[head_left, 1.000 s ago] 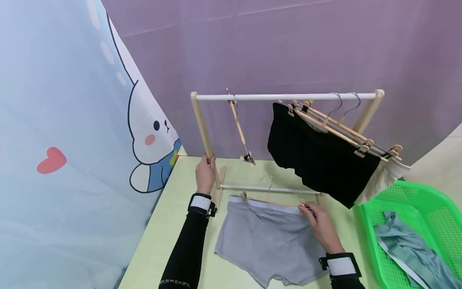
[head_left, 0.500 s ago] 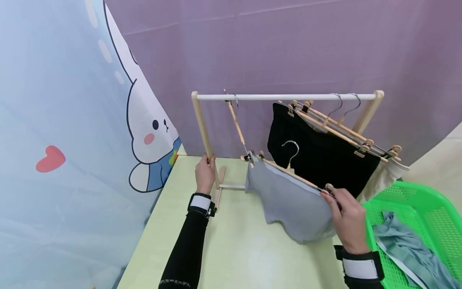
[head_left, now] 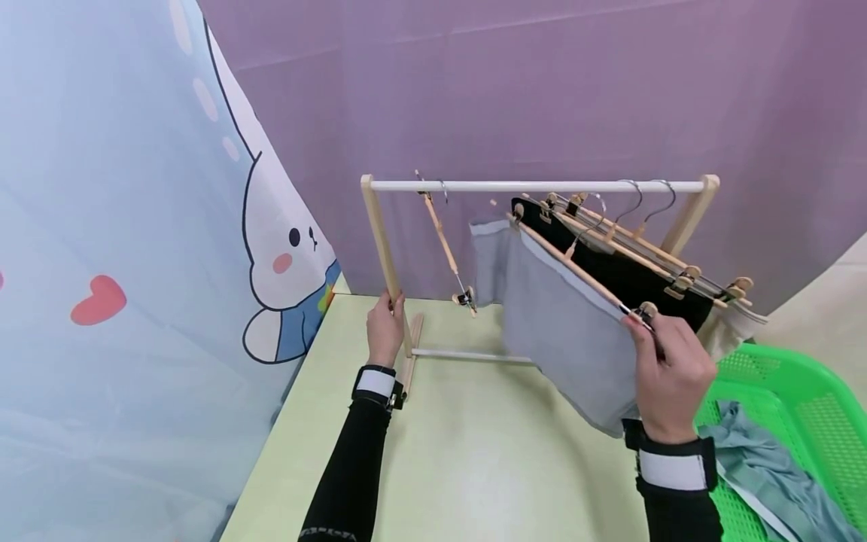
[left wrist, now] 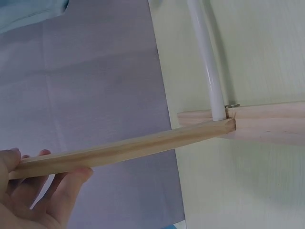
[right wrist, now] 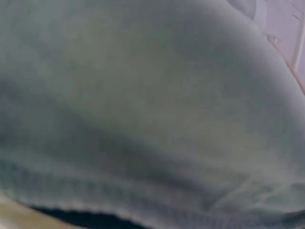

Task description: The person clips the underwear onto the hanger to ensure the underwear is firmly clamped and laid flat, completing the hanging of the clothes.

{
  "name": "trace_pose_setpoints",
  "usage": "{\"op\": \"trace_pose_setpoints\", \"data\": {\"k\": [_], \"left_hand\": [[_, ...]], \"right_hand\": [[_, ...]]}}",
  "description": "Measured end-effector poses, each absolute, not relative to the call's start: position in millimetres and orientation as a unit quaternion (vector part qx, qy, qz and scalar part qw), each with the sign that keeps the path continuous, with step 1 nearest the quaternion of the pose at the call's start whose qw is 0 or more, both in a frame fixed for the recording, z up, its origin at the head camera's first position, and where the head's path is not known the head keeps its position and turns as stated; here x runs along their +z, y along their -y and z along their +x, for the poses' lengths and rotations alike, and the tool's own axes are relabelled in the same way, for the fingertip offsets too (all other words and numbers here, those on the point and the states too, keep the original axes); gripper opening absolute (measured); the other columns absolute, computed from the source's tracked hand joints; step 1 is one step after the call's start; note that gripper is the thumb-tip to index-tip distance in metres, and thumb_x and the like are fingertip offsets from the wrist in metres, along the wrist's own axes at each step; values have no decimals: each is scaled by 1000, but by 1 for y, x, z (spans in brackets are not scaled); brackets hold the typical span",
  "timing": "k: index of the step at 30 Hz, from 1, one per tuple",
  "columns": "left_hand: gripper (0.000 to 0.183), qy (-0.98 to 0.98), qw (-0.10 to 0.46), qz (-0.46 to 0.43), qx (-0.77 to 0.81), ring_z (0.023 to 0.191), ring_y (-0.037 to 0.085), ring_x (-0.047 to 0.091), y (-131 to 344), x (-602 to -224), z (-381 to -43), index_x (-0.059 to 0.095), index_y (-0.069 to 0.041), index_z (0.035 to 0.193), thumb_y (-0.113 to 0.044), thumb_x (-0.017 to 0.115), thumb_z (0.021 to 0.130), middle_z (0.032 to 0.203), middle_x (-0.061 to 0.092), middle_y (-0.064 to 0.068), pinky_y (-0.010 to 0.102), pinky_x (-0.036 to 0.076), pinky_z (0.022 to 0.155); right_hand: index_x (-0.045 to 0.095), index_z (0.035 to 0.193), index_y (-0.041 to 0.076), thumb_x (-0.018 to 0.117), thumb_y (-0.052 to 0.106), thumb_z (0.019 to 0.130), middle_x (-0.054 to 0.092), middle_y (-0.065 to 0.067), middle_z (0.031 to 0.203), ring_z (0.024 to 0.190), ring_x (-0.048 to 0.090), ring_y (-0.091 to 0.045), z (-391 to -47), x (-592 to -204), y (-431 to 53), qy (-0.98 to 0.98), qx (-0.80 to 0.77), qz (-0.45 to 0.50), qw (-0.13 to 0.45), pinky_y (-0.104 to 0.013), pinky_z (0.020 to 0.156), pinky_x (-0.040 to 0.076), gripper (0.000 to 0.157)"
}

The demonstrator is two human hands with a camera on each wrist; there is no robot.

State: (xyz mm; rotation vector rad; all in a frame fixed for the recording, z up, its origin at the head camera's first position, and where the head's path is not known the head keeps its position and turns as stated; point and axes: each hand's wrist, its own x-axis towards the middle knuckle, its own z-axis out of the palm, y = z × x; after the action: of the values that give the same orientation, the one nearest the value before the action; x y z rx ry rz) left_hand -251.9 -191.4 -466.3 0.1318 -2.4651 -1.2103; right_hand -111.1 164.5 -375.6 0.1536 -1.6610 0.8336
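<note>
My left hand (head_left: 384,331) grips the left wooden post (left wrist: 119,150) of a small clothes rack; in the left wrist view, thumb and fingers lie around it. With my right hand (head_left: 670,376) I pinch the right clip end of a wooden clip hanger (head_left: 558,257). Grey shorts (head_left: 576,339) hang from this hanger, their left edge folding outward past the far clip. The hanger's metal hook (head_left: 599,202) is just below the rack's white top bar (head_left: 515,186); whether they touch I cannot tell. Blurred grey cloth (right wrist: 152,105) fills the right wrist view.
Black shorts (head_left: 643,282) and a cream garment (head_left: 723,331) hang on hangers at the rack's right. A bare clip hanger (head_left: 443,233) hangs at its left. On the right, a green basket (head_left: 779,369) holds a blue-green garment (head_left: 759,452). The rack stands on a pale table (head_left: 474,459).
My right hand has lifted the hanger with the grey shorts off the table, up and to the right, in front of the black shorts. The left hand stays on the post.
</note>
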Motion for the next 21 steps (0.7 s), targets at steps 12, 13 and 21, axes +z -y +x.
{"op": "trace_pose_setpoints", "data": {"k": [12,13,21], "left_hand": [[28,875,182,49,-446,89,33,69,191,-465,-247,63,-5,120,-26,53,105,111,70,21,45,58,70],[28,875,181,50,-447,88,33,69,191,-465,-247,63,-5,120,-25,53,105,110,70,21,45,58,70],[27,876,191,54,-439,79,31,68,190,-465,-248,64,-5,120,-24,53,104,107,71,21,40,55,62]], "right_hand": [[65,76,-7,76,23,88,66,-22,78,66,50,-14,-132,-360,-158,746,349,60,564,-13,67,31,34],[67,78,-6,77,19,87,66,-21,78,66,50,-17,-133,-361,-158,756,344,61,554,-14,66,31,29],[72,100,-4,77,12,88,71,-18,92,73,62,-26,-131,-374,-153,797,359,49,483,-9,70,35,20]]}}
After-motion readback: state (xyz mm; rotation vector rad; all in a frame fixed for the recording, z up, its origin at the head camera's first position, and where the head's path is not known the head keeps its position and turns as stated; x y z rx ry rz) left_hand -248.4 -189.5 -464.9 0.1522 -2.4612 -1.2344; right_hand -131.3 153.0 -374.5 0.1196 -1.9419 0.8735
